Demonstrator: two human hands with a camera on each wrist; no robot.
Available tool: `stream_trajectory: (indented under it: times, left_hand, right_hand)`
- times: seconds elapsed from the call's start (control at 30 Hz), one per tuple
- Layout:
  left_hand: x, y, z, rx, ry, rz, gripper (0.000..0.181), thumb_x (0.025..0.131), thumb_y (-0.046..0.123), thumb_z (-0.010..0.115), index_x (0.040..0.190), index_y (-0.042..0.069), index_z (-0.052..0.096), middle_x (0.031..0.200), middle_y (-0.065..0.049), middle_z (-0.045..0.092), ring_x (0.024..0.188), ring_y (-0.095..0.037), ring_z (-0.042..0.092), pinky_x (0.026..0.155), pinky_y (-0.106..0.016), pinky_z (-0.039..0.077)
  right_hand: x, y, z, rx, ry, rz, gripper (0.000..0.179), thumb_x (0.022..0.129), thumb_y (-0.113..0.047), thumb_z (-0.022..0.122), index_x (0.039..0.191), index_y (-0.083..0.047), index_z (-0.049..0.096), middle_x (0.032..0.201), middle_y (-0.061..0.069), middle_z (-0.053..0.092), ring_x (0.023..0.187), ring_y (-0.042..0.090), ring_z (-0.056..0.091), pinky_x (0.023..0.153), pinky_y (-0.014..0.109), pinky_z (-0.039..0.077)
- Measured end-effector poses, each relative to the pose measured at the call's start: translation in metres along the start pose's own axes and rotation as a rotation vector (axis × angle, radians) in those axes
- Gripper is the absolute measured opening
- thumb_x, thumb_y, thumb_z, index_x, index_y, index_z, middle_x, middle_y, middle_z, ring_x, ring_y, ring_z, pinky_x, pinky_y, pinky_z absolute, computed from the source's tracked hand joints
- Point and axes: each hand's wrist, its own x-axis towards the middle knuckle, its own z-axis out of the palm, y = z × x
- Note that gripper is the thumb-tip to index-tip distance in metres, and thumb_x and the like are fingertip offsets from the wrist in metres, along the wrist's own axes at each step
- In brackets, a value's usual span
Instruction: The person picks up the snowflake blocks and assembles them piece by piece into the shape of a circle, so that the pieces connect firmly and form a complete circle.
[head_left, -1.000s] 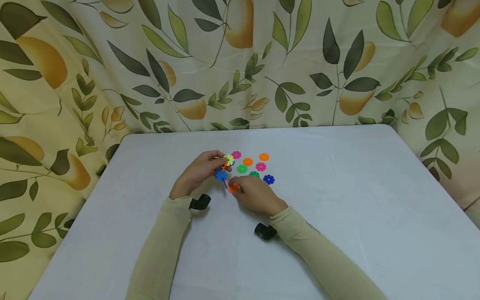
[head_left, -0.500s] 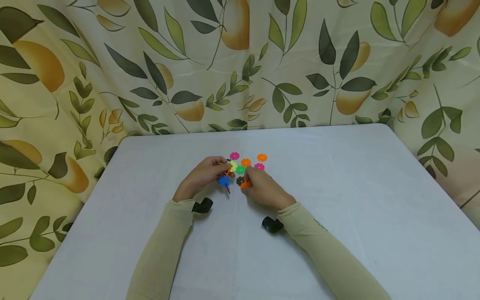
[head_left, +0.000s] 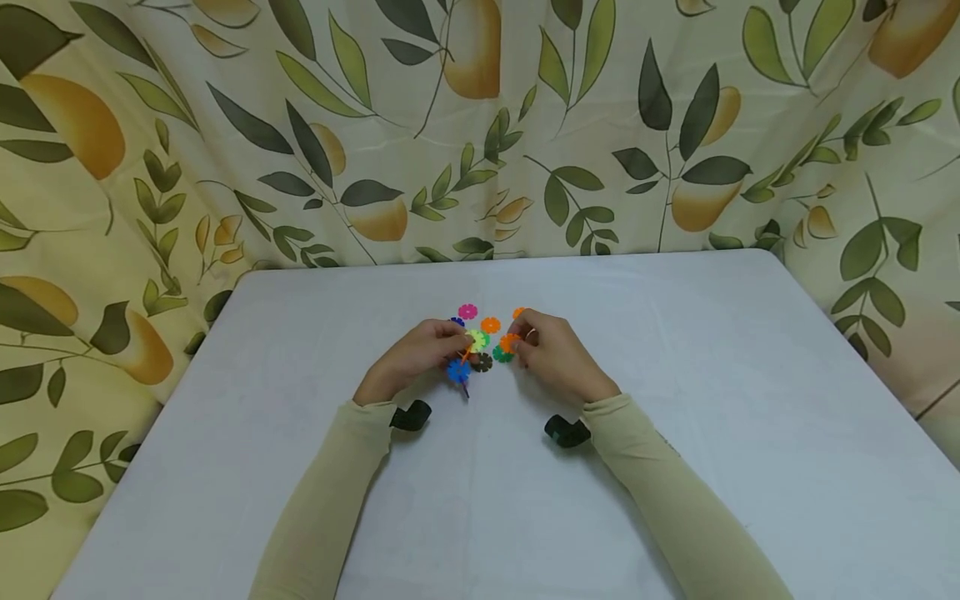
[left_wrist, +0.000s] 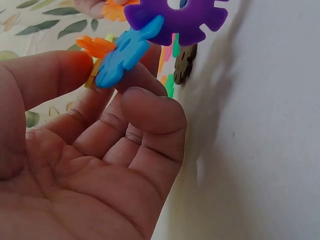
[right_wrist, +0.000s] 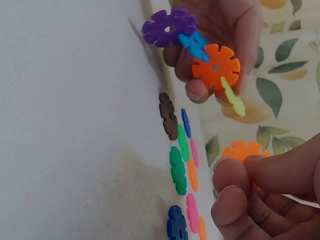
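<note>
My left hand [head_left: 416,354] pinches a chain of flower-shaped plastic discs slotted together. In the right wrist view the chain runs from a purple disc [right_wrist: 152,31] through a blue disc [right_wrist: 192,45] and an orange disc [right_wrist: 204,75] to a yellow disc [right_wrist: 235,101]. Thumb and fingers of the left hand grip it around the orange, yellow and blue pieces. Apart from the chain, to its right, my right hand [head_left: 562,354] pinches a loose orange disc [right_wrist: 244,149] between thumb and index finger. Part of that disc hides behind the fingers.
Loose discs lie on the white table [head_left: 675,375] below and between the hands: brown [right_wrist: 167,117], green [right_wrist: 177,172], dark blue [right_wrist: 176,225], pink [head_left: 468,311], orange [head_left: 491,325] and several more. Behind the table's far edge hangs a leaf-patterned curtain [head_left: 450,150].
The right hand has moved right and farther back over the loose discs, carrying the orange disc away from the chain. The left hand has shifted slightly right and nearer with the chain.
</note>
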Motion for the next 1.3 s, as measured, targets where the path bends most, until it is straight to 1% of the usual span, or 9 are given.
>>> stream_trajectory:
  times: [0.17,0.4,0.53,0.67,0.83,0.9,1.1,1.2,1.3]
  left_hand:
    - [0.001,-0.001,0.003,0.006,-0.009,0.013,0.020,0.110,0.019,0.060,0.105,0.002,0.069,0.092,-0.005,0.072,0.080,-0.018,0.054,0.070,-0.029,0.044]
    - [0.002,-0.001,0.005,0.004,-0.025,-0.013,0.022,0.110,0.021,0.061,0.113,0.001,0.069,0.097,-0.007,0.075,0.085,-0.019,0.057,0.073,-0.028,0.047]
    - [0.003,-0.001,0.006,0.005,-0.046,0.003,0.023,0.111,0.021,0.060,0.113,0.001,0.070,0.100,-0.009,0.077,0.085,-0.019,0.058,0.072,-0.029,0.046]
    - [0.003,0.000,0.007,0.014,-0.057,0.021,0.023,0.111,0.021,0.060,0.110,0.001,0.071,0.099,-0.009,0.078,0.080,-0.018,0.056,0.068,-0.029,0.043]
    - [0.002,0.002,0.009,0.002,-0.067,0.034,0.023,0.111,0.019,0.060,0.109,-0.001,0.071,0.099,-0.010,0.079,0.083,-0.017,0.063,0.068,-0.028,0.042]
    - [0.002,0.003,0.010,0.005,-0.069,0.038,0.023,0.111,0.019,0.060,0.108,-0.001,0.072,0.099,-0.010,0.079,0.083,-0.017,0.064,0.068,-0.028,0.042]
    - [0.004,0.002,0.012,0.032,-0.062,0.052,0.023,0.110,0.020,0.061,0.105,0.000,0.072,0.097,-0.010,0.078,0.075,-0.018,0.054,0.066,-0.028,0.042]
    - [0.005,0.001,0.013,0.038,-0.045,0.053,0.022,0.110,0.020,0.062,0.104,0.001,0.072,0.096,-0.010,0.079,0.077,-0.018,0.057,0.068,-0.028,0.042]
    - [0.005,0.000,0.014,0.031,-0.039,0.057,0.022,0.110,0.018,0.062,0.103,0.000,0.072,0.095,-0.011,0.079,0.083,-0.019,0.064,0.073,-0.028,0.044]
  right_hand:
    - [0.000,-0.001,-0.001,0.031,0.034,-0.023,0.009,0.100,0.006,0.065,0.107,0.001,0.065,0.091,0.012,0.068,0.068,0.021,0.064,0.066,0.031,0.055]
    - [0.000,-0.003,0.000,0.059,0.058,-0.035,0.009,0.099,0.008,0.065,0.105,0.001,0.066,0.097,0.014,0.068,0.068,0.022,0.065,0.065,0.030,0.056]
    - [0.000,-0.004,0.002,0.042,0.064,-0.046,0.009,0.098,0.007,0.066,0.103,0.000,0.068,0.097,0.012,0.070,0.072,0.022,0.065,0.067,0.033,0.056]
    - [0.000,-0.005,0.004,0.007,0.071,-0.058,0.011,0.097,0.007,0.067,0.102,-0.002,0.070,0.098,0.010,0.071,0.079,0.023,0.064,0.072,0.035,0.055]
    - [0.000,-0.005,0.006,-0.001,0.082,-0.100,0.013,0.095,0.008,0.068,0.099,-0.003,0.072,0.095,0.009,0.071,0.082,0.024,0.064,0.077,0.038,0.055]
    - [0.000,-0.004,0.006,-0.008,0.088,-0.120,0.013,0.095,0.008,0.068,0.098,-0.003,0.073,0.095,0.009,0.071,0.082,0.023,0.063,0.077,0.038,0.054]
    - [0.000,-0.005,0.007,-0.012,0.096,-0.159,0.013,0.094,0.008,0.071,0.096,-0.003,0.075,0.095,0.012,0.071,0.081,0.023,0.062,0.076,0.037,0.053]
    - [0.000,-0.005,0.007,-0.008,0.098,-0.170,0.012,0.093,0.009,0.072,0.095,-0.002,0.076,0.092,0.012,0.070,0.078,0.022,0.061,0.073,0.036,0.052]
    - [0.000,-0.005,0.008,-0.005,0.100,-0.178,0.011,0.092,0.010,0.072,0.093,0.000,0.076,0.090,0.013,0.069,0.078,0.022,0.061,0.071,0.034,0.052]
